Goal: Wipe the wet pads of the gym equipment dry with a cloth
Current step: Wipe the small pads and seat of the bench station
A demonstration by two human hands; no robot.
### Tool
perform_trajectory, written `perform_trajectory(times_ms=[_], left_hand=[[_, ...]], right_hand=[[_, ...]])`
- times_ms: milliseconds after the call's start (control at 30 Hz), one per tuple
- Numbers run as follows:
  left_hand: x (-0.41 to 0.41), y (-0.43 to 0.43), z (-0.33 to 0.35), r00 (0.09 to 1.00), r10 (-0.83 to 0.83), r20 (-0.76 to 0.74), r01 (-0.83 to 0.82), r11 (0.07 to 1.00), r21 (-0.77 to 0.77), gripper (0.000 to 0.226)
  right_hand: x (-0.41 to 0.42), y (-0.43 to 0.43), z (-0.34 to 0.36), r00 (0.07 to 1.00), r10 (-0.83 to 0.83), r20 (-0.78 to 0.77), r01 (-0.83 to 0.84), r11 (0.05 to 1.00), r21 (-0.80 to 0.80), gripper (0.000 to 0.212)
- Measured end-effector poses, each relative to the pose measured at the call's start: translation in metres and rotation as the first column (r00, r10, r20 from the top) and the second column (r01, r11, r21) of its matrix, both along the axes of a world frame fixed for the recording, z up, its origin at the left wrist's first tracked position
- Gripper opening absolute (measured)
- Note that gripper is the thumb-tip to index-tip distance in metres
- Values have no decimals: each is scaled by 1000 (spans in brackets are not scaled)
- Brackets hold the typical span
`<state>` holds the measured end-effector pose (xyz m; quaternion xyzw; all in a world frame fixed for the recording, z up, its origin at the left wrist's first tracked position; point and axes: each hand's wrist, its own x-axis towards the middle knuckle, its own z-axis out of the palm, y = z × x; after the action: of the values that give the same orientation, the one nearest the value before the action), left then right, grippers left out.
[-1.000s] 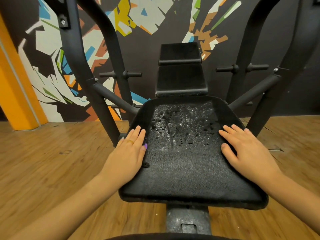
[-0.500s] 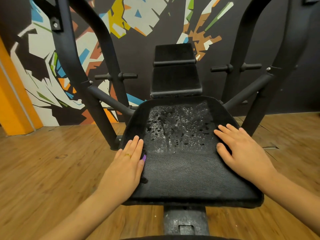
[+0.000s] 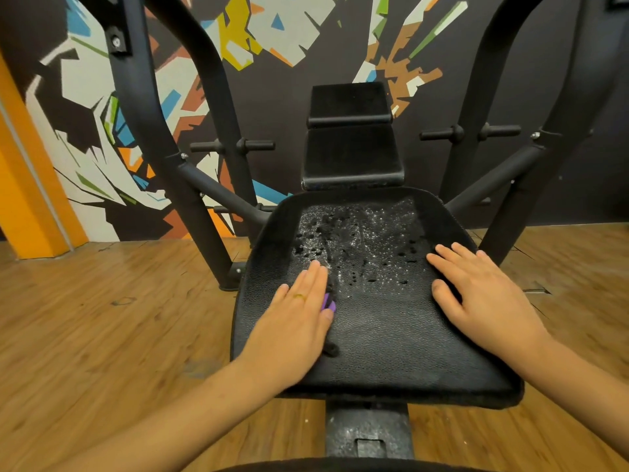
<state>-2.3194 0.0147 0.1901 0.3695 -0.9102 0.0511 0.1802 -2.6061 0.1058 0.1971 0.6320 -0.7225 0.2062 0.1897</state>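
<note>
seat pad [image 3: 381, 342], wet, under left hand [image 3: 296, 323] and right hand [image 3: 485, 303], fingers [image 3: 315, 277] flat and straight, frame bars [image 3: 148, 124] flanking.

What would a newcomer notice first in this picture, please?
The black seat pad fills the centre, its far half beaded with water droplets. The left hand and right hand lie flat on its two sides. A colourful mural fills the background.

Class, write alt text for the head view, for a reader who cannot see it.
A left hand and a right hand lie flat on either side of a black seat pad, whose far half is beaded with water droplets. Behind it rise a black back pad and metal frame, before a colourful mural.
</note>
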Motion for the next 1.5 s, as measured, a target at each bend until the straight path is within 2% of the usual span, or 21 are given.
perform_trajectory(times_ms=[134,234,300,401,534,668,735,801,868,935,1002,1068,1135,1169,1302,1502], left_hand=[[25,-11,2,993,87,-79,-83,996,43,66],[23,-12,0,991,113,-72,-109,993,51,74],[8,-8,2,993,72,-98,-66,996,64,76],[-30,9,2,988,-40,-148,56,993,107,63],[-54,24,-2,993,-112,-46,117,987,106,69],[-43,22,-2,971,-110,-211,164,952,258,74],[-34,20,0,947,-88,-309,178,945,276,74],[-20,14,0,938,-34,-346,123,963,239,71],[0,2,-3,947,61,-316,-6,985,171,72],[20,-9,-12,963,163,-217,-152,986,67,78],[32,-14,-23,971,201,-127,-209,977,-45,80],[37,-15,-29,974,203,-100,-211,974,-81,77],[37,-16,-29,974,202,-98,-212,972,-99,76],[36,-16,-28,974,206,-96,-215,971,-104,76],[35,-16,-30,972,219,-89,-229,965,-125,74],[36,-17,-32,972,217,-87,-228,963,-146,74]], right_hand=[[0,0,0,1000,5,-3,-5,1000,-8,65],[1,0,0,1000,5,0,-5,1000,-8,63],[0,0,0,1000,2,-5,-2,1000,-9,62],[0,0,0,1000,4,-5,-4,1000,-9,62],[-1,0,0,1000,12,24,-12,1000,0,65],[-2,0,-1,1000,11,12,-11,1000,2,67],[-3,0,-1,1000,14,11,-15,1000,12,66],[-2,1,1,999,23,-39,-22,999,25,65],[1,3,4,988,61,-144,-61,998,8,62],[12,8,9,971,159,-177,-166,986,-24,58],[29,10,14,931,340,-133,-344,939,-6,55],[50,5,18,824,544,-161,-529,839,129,53],[66,-4,12,724,654,-220,-588,751,299,52],[70,-8,7,712,662,-235,-583,744,328,51],[72,-7,-9,765,609,-211,-554,788,267,49],[32,24,-9,808,573,-136,-547,816,186,43]])
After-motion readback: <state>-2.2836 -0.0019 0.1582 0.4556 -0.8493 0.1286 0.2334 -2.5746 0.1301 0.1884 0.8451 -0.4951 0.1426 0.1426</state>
